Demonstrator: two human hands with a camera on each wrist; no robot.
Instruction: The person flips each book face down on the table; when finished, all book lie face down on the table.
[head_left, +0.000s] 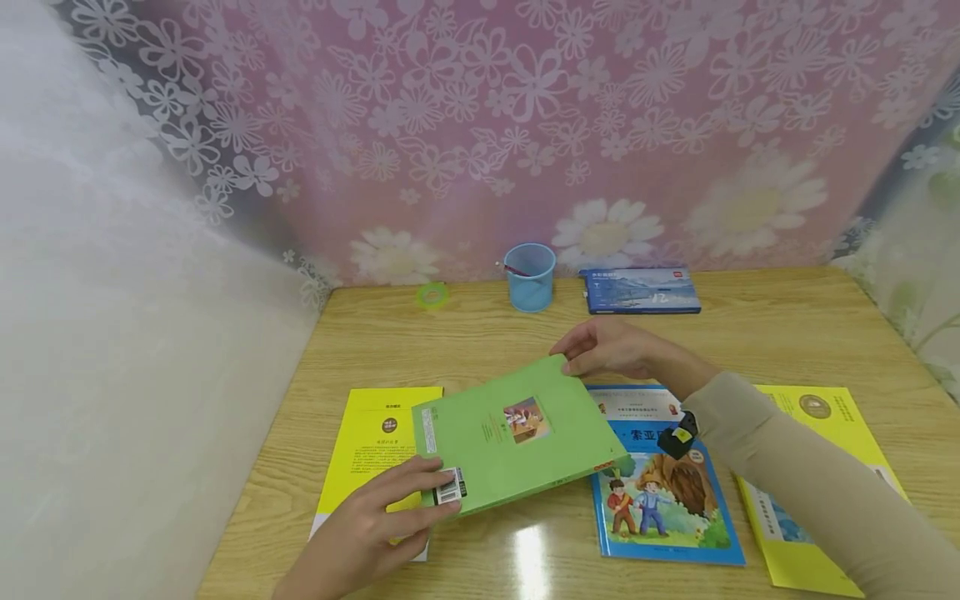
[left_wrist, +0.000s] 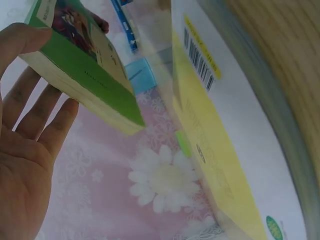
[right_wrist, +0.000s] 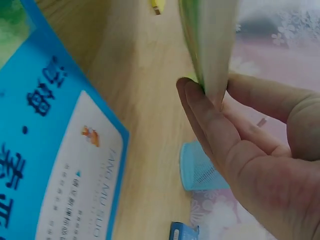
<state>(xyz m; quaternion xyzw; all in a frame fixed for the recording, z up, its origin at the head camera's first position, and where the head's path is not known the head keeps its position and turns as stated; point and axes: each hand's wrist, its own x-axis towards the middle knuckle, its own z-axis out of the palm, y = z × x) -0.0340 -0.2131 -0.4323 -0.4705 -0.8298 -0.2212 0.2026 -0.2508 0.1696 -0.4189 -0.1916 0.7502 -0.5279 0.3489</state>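
Observation:
A green book (head_left: 501,433) is held tilted above the table, its barcode side up in the head view. My left hand (head_left: 377,521) grips its near left corner; in the left wrist view the thumb (left_wrist: 31,39) lies on the cover and the fingers are at the page edges. The far corner is pinched by my right hand (head_left: 611,348), thumb on one face and fingers on the other, as the right wrist view shows. Partly under the green book, to the left, lies a yellow book (head_left: 367,433). A blue book (head_left: 667,500) with two cartoon figures lies right of it, below my right wrist.
Another yellow book (head_left: 806,575) lies at the right, partly covered by my right forearm. Along the back stand a blue mesh cup (head_left: 531,287) with a pen-like item, a green tape roll (head_left: 432,296) and a blue box (head_left: 641,292). Floral curtain (head_left: 480,150) hangs behind the table.

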